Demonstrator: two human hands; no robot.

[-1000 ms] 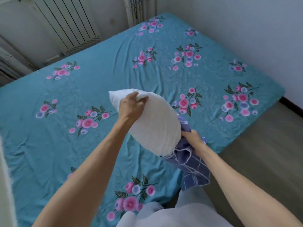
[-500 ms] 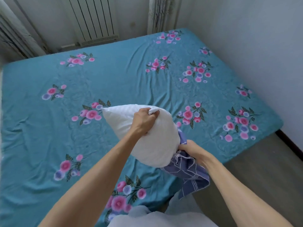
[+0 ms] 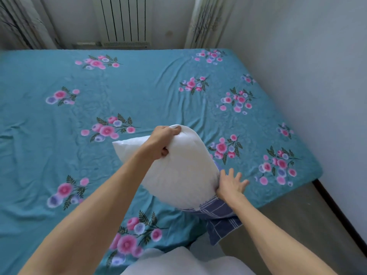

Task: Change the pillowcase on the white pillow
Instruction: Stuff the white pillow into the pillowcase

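White pillow point(image 3: 178, 167), frame centre: left hand point(image 3: 161, 142) grips its top, likely for stripping; right hand point(image 3: 231, 185), fingers spread wide, beside blue pillowcase point(image 3: 220, 217) hanging lower right.

right hand point(image 3: 230, 184) off the blue pillowcase point(image 3: 220, 215), fingers point(image 3: 241, 180) now spread, pillowcase seemingly dropped lower

White pillow point(image 3: 178, 171): held above the bed, top edge gripped by left hand point(image 3: 162, 141). Right hand point(image 3: 230, 185): fingers spread, at the pillow's lower right side. Blue checked pillowcase point(image 3: 220, 217): bunched under the pillow's near end, hanging over the bed edge. Teal floral bedsheet point(image 3: 139, 92): wrinkled. White radiator point(image 3: 124, 20): far wall, between curtains.
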